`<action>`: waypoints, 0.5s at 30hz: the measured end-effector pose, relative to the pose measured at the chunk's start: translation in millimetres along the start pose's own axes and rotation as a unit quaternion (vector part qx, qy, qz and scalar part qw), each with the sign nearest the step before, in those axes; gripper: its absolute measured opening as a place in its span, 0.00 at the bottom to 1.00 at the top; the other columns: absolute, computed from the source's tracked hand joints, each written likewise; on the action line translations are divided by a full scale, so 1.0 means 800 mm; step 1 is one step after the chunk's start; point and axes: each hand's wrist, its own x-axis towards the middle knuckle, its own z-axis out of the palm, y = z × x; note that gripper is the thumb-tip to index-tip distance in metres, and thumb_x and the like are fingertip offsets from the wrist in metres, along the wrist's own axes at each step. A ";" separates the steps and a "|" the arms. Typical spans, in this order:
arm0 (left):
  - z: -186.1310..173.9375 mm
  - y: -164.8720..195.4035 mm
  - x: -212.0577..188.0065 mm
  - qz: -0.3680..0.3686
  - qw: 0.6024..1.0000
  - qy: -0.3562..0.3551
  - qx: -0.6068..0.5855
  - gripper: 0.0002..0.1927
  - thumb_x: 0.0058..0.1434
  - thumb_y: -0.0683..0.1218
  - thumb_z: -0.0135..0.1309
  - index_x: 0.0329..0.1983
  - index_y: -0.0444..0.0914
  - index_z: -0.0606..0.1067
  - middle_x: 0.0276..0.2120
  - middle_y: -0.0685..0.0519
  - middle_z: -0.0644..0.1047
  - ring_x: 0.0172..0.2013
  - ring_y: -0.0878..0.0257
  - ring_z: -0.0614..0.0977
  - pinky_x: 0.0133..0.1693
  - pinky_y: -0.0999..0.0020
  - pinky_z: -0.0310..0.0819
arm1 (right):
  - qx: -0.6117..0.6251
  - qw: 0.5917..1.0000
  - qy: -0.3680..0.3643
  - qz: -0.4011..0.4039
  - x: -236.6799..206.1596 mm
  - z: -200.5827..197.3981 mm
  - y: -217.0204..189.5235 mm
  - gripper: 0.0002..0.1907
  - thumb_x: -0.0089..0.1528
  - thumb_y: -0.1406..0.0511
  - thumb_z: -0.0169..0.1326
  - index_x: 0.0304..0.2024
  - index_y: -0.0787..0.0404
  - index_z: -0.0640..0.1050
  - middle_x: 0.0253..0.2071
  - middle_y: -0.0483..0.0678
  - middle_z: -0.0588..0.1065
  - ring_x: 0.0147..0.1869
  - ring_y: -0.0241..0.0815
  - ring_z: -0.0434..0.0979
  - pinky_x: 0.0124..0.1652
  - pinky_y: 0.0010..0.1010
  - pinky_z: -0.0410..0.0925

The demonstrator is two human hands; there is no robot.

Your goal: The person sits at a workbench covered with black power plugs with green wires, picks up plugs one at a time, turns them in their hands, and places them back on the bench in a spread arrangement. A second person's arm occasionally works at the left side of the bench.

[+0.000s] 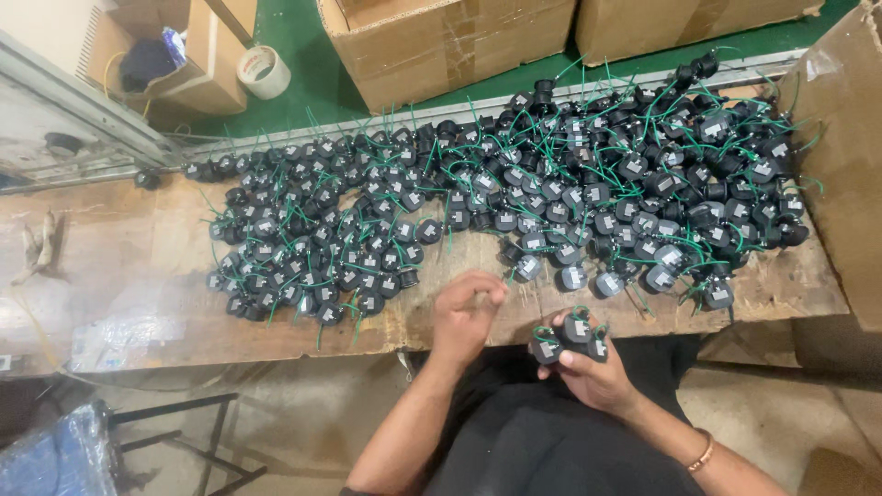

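The workbench [138, 285] across the middle of the frame is bare wood, rough, scuffed and stained, with a splintered near edge. Spread over it, the small round parts [514, 193] look like matt black plastic, each with a pale paper label and thin green plastic-coated wires. The few parts [570, 338] held in the right hand [597, 372] at lower centre have the same dull black finish. The cardboard boxes [441, 41] along the top edge are brown, matt and creased. The tape roll [262, 71] at upper left looks smooth and pale. A bangle [703, 453] on the right wrist shines like copper-coloured metal.
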 end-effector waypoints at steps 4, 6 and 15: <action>0.000 -0.005 0.050 0.052 0.940 -0.058 0.332 0.24 0.54 0.33 0.54 0.54 0.43 0.80 0.49 0.47 0.79 0.46 0.49 0.81 0.45 0.59 0.76 | 0.057 0.998 0.002 -0.004 0.003 -0.005 0.000 0.26 0.62 0.69 0.59 0.61 0.62 0.65 0.54 0.56 0.70 0.56 0.55 0.75 0.39 0.42 0.74; 0.004 -0.009 0.060 0.050 0.909 -0.089 0.403 0.26 0.50 0.35 0.57 0.54 0.44 0.80 0.51 0.47 0.77 0.47 0.48 0.80 0.45 0.54 0.75 | 0.068 0.998 -0.004 -0.011 0.003 -0.010 -0.001 0.27 0.62 0.68 0.59 0.61 0.61 0.65 0.54 0.56 0.70 0.56 0.56 0.75 0.39 0.41 0.73; -0.003 -0.016 -0.001 0.053 0.983 0.062 0.164 0.19 0.56 0.30 0.57 0.49 0.39 0.79 0.55 0.50 0.76 0.54 0.52 0.82 0.53 0.59 0.80 | 0.219 0.976 0.010 0.000 0.015 -0.018 -0.006 0.27 0.66 0.67 0.58 0.65 0.57 0.65 0.59 0.55 0.71 0.63 0.57 0.73 0.49 0.43 0.73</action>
